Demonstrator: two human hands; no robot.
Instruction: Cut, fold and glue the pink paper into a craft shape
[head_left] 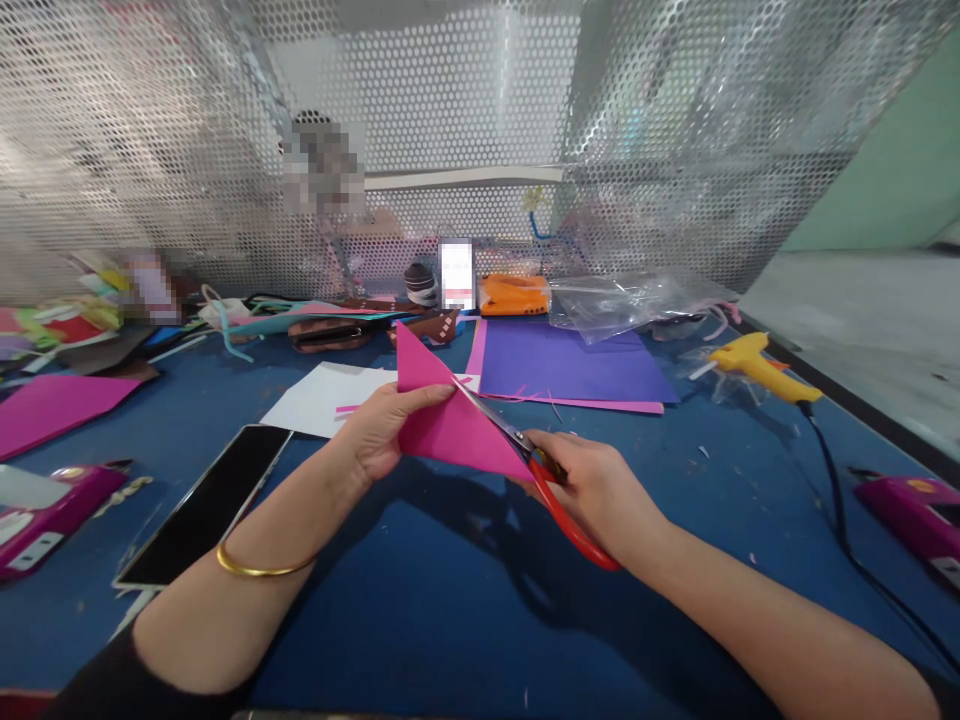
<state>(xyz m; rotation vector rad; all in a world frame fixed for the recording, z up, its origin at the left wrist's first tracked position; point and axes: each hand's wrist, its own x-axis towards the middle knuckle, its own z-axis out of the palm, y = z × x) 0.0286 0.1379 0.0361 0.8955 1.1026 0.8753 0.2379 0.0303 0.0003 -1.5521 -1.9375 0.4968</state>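
Observation:
My left hand pinches a folded pink paper triangle and holds it up above the blue table. My right hand grips red-handled scissors. Their metal blades lie along the right edge of the pink paper. A gold bangle is on my left wrist.
A phone lies at left, white paper and purple sheets behind. A yellow glue gun with a black cord is at right, pink tools at both sides. Craft clutter and a perforated metal screen are at the back.

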